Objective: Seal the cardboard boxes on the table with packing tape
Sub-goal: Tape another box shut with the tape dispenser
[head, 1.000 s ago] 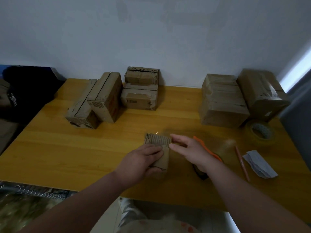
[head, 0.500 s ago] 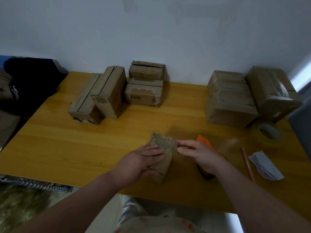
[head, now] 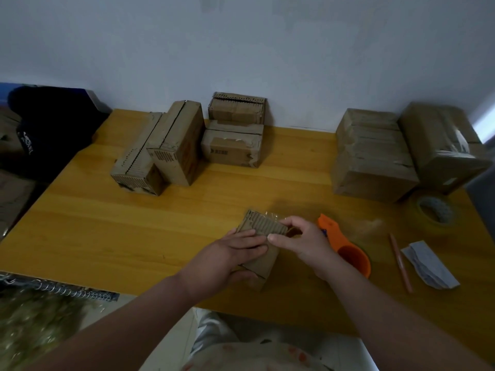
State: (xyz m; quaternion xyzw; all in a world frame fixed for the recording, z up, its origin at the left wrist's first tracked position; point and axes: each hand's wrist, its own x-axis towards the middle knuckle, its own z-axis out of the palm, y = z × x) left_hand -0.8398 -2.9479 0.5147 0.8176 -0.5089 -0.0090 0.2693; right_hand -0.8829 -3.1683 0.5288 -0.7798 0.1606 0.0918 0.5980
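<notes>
Left hand gripping small box, right hand pinching its end (corrugated)

The left hand, the right hand and the small box they grip occupy front centre. To their left the surface is open up to four boxes at the rear. On the right, passage is obstructed by a dispenser, pencil, paper, tape roll and two large boxes. The rear-centre gap appears passable.
</notes>
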